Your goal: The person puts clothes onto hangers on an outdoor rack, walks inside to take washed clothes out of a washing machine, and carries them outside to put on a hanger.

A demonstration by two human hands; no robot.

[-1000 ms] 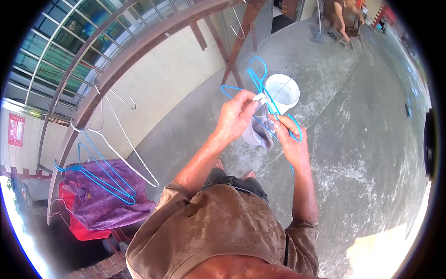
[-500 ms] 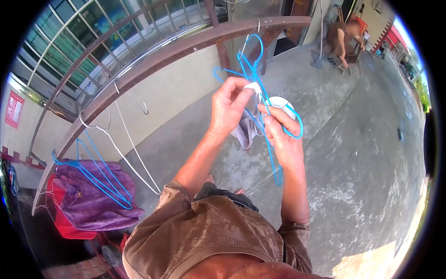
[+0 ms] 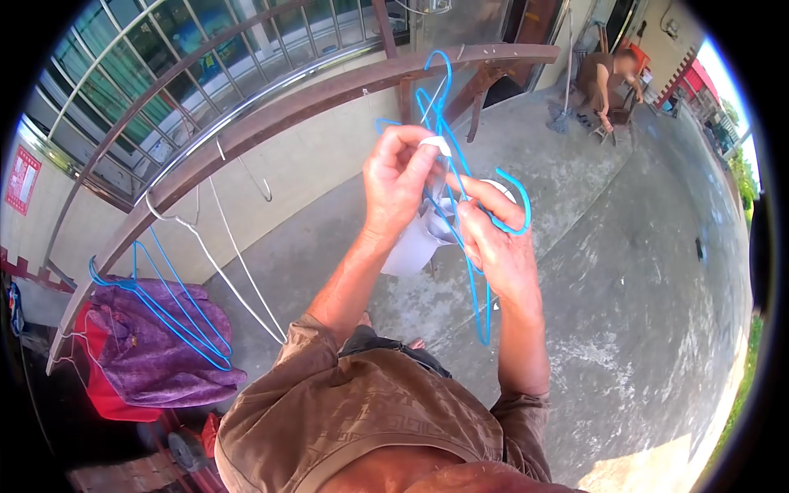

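Observation:
Level with the brown rail, my left hand pinches the white edge of a thin cloth item, whose pale body hangs below. Which kind of garment it is I cannot make out. My right hand is closed on a blue clothes hanger, with a blue hook curving above the knuckles. More blue hanger wire rises beside the left fingertips, overlapping the rail. Blue frames cross between both hands, so which hook belongs to which hanger is unclear. White material also shows behind my right fingers.
A curved brown rail carries white wire hangers and blue hangers on the left. Beneath lies a purple cloth over something red. A seated person is at the back right, near a mop.
The pale cloth has swung lower and to the left, and spreads wider. The blue hangers between my hands have shifted and tilted, and my left hand has moved slightly up and left.

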